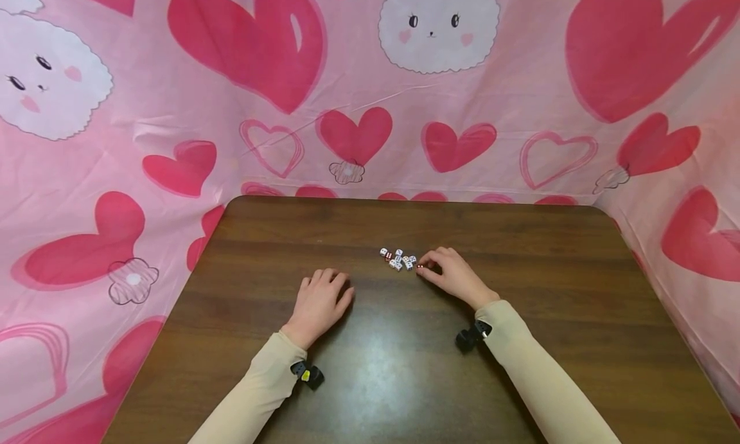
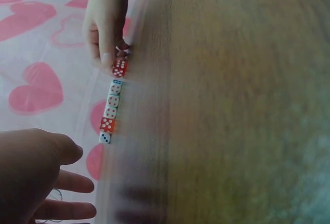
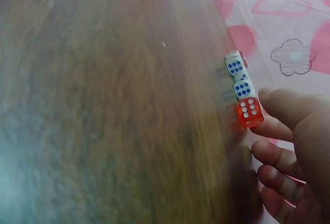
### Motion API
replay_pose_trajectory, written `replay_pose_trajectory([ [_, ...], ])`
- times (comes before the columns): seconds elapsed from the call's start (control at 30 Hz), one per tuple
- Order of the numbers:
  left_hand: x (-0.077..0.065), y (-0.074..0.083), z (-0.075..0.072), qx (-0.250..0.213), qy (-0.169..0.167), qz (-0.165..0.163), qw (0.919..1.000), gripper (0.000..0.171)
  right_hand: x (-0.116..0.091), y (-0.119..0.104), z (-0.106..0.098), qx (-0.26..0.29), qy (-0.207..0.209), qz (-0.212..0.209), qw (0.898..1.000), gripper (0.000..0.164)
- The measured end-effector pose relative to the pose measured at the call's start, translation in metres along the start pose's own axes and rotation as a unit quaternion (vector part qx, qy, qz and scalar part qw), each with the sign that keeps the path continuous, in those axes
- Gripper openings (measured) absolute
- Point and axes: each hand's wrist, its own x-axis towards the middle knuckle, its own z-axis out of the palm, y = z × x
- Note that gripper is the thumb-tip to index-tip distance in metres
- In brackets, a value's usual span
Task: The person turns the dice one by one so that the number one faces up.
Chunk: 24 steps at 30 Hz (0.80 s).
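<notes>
My right hand (image 1: 453,276) pinches a translucent red die (image 3: 250,112) with white pips between thumb and index finger, at the right end of a small cluster of dice. White dice (image 1: 398,259) with coloured pips make up most of that cluster, and another red die (image 2: 107,125) sits among them. Seen from the right wrist, the pinched die is right beside a white die (image 3: 243,88) with blue pips. My left hand (image 1: 320,304) rests palm down on the wooden table to the left of the dice, fingers relaxed and holding nothing.
The brown wooden table (image 1: 260,238) has rounded far corners. Pink cloth (image 1: 509,97) printed with hearts hangs behind it and along both sides. A black wrist camera (image 1: 312,376) is strapped to the left wrist, another camera (image 1: 467,339) to the right.
</notes>
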Motion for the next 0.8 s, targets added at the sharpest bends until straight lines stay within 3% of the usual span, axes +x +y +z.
replay_pose_trajectory([
  [0.27,-0.0002,-0.0001,0.0003,-0.004,-0.014,-0.006,0.9999,0.031,0.0029,-0.0032,0.0038,-0.001,0.013,0.002,1.000,0.012],
  [0.8,-0.0017,-0.0035,0.0050,-0.006,-0.008,-0.010,0.9999,0.029,0.0041,-0.0044,0.0062,-0.001,0.003,-0.005,1.000,0.015],
])
